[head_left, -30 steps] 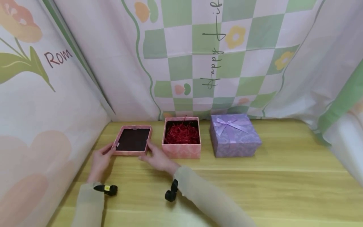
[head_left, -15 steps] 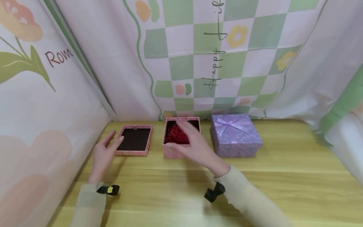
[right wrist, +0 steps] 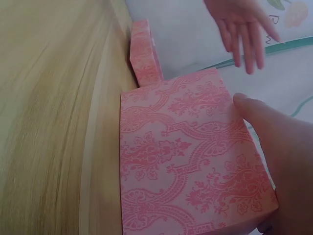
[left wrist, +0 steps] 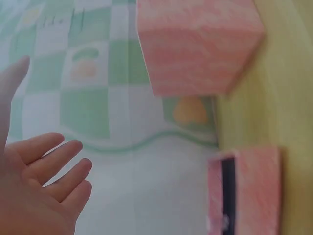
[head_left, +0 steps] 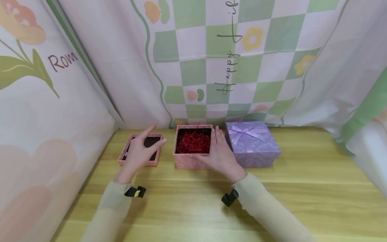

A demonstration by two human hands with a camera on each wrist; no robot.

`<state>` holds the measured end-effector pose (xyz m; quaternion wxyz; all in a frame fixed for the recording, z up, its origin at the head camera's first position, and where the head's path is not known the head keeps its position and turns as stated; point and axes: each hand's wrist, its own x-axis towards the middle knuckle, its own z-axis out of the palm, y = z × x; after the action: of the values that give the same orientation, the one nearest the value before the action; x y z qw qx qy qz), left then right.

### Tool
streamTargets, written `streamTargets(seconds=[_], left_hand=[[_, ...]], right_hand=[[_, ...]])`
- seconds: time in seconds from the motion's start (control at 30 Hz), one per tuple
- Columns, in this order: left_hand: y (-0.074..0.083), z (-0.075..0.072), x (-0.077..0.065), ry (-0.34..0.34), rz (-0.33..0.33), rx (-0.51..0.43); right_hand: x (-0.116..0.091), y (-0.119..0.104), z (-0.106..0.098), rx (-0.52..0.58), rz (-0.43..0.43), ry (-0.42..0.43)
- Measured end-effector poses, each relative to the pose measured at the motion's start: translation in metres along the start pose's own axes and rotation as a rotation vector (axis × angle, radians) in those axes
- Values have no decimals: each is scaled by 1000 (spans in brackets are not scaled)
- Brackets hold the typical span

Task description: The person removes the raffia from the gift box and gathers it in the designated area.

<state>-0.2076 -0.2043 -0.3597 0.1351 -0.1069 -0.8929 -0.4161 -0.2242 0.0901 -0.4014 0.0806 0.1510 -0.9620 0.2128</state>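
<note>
A pink patterned gift box [head_left: 185,161] without its lid stands on the table, filled with red shredded paper [head_left: 193,142]. My right hand [head_left: 223,155] is at its right side, fingers extended along that wall and thumb by the front rim; the right wrist view shows the thumb [right wrist: 257,107] close to the box's top edge. To the left lies the upturned pink lid [head_left: 152,163], its dark inside partly covered by my left hand [head_left: 137,154]. That hand hovers above the lid with fingers spread, holding nothing, as the left wrist view also shows.
A closed purple gift box [head_left: 252,158] with a ribbon bow stands just right of my right hand. Behind the wooden table [head_left: 187,208] hangs a checkered curtain [head_left: 217,70]. Another printed cloth [head_left: 45,124] borders the left side.
Both hands have let go of the lid. My right hand has moved rightward across to the pink box's right side. My left hand has risen and shifted right over the lid.
</note>
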Motion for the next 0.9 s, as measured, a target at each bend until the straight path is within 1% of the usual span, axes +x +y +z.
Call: streamTargets(seconds=[0.07, 0.2, 0.33, 0.47, 0.57, 0.73, 0.8, 0.9], left_hand=[[9, 7, 7, -26, 38, -9], [25, 20, 23, -91, 52, -14], [35, 32, 38, -171, 63, -13], [37, 42, 48, -225, 76, 0], [36, 47, 54, -245, 93, 22], [34, 58, 62, -291, 147, 76], [32, 63, 65, -329, 168, 117], [30, 72, 69, -412, 214, 186]], right_hand=[[1, 0, 1, -19, -3, 2], [2, 1, 1, -57, -14, 19], [4, 1, 3, -88, -16, 23], [6, -3, 4, -103, -25, -3], [8, -6, 5, -109, -27, -20], [9, -6, 6, -143, -26, -6], [9, -6, 7, -153, -31, 4], [9, -7, 7, -161, -33, 6]])
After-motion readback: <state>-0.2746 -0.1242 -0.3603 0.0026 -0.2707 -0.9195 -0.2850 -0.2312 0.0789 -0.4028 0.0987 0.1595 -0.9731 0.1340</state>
